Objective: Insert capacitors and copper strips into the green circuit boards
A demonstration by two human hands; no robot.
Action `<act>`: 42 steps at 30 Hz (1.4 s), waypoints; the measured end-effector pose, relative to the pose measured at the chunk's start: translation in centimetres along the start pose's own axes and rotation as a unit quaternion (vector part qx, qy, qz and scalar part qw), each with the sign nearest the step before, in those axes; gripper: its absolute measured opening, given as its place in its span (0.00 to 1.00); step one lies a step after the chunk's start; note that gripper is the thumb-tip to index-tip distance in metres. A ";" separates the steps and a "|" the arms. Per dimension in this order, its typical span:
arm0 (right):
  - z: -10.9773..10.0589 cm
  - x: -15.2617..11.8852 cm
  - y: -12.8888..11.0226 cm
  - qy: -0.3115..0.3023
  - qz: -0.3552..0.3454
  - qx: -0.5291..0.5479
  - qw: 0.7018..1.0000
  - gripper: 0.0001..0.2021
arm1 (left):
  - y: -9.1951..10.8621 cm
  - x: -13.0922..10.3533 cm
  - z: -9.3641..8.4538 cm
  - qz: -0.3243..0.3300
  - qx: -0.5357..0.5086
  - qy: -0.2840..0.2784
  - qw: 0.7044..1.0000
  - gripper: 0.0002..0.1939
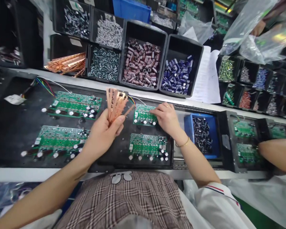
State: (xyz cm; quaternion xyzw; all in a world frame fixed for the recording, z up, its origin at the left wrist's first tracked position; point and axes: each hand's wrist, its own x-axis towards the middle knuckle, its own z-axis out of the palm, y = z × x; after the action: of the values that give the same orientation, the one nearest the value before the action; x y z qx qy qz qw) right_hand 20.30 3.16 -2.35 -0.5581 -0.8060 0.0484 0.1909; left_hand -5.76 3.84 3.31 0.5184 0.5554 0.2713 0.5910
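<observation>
My left hand point(106, 127) is closed round a fanned bundle of copper strips point(116, 106), held up over the black tray. My right hand point(168, 119) is at the right end of a green circuit board point(143, 111), its fingertips pressed together at the board's surface. Whatever those fingers may hold is hidden. Nearer to me lies a second circuit board point(146, 144) with round capacitors along its front edge. To the left are two more boards, a far one point(73, 103) with coloured wires and a near one point(59, 140) partly behind my left forearm.
More copper strips point(69, 62) fill a black bin at the back left. Beside it stand bins of brown capacitors point(143, 62) and blue capacitors point(177, 74). A blue box point(213, 152) of dark components sits right of my right wrist. Another person's arm point(278, 154) reaches in at the far right.
</observation>
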 end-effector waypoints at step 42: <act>-1.5 -2.2 -3.9 -0.034 0.052 0.058 0.996 0.13 | -3.5 -1.8 2.0 -0.032 -0.057 -0.035 0.997 0.15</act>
State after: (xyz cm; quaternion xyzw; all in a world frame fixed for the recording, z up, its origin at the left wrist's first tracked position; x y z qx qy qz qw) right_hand 18.08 -0.56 -0.42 -0.5851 -0.7780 0.1238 0.1925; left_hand -5.18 0.48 0.43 0.4747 0.5341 0.2653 0.6473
